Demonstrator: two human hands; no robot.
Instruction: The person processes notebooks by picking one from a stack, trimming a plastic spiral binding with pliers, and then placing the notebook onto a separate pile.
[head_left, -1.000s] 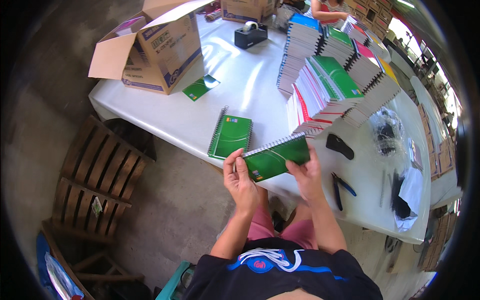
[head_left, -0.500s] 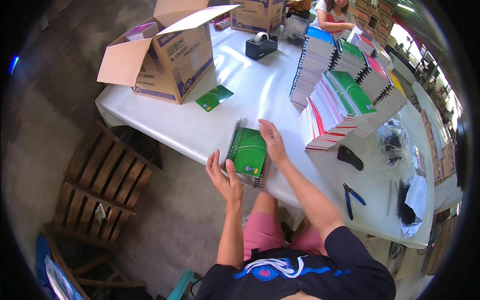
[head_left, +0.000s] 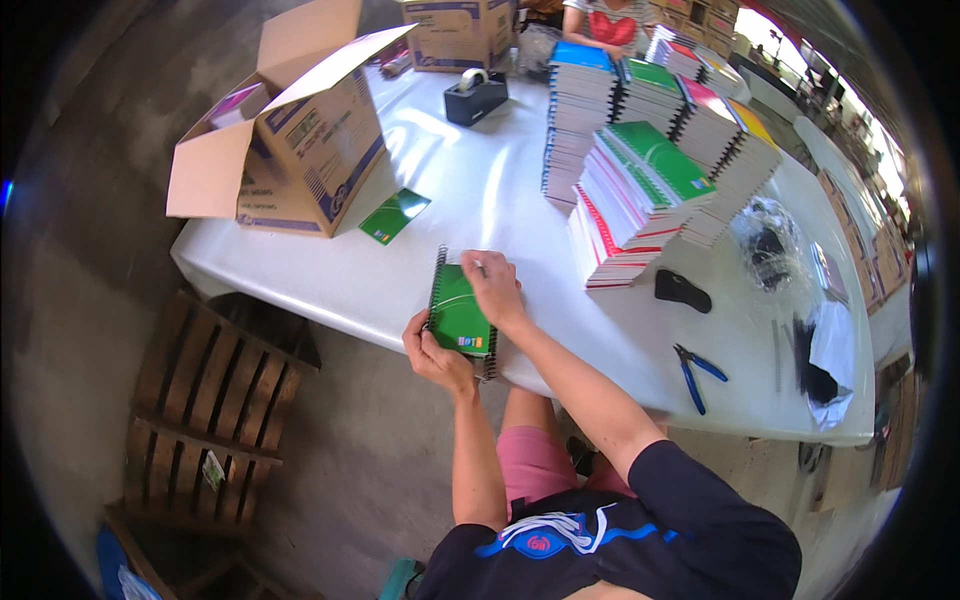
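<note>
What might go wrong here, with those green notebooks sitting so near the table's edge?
The green spiral notebooks lie at the table's near edge, steadied by the left hand and right hand; a nudge might tip them off. The tall, leaning notebook stacks close by might topple if bumped.

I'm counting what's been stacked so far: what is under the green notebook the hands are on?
Under the green notebook a dark spiral edge shows, so at least one more notebook lies beneath, on the white table. The left hand and right hand cover the rest; no count possible.
</note>
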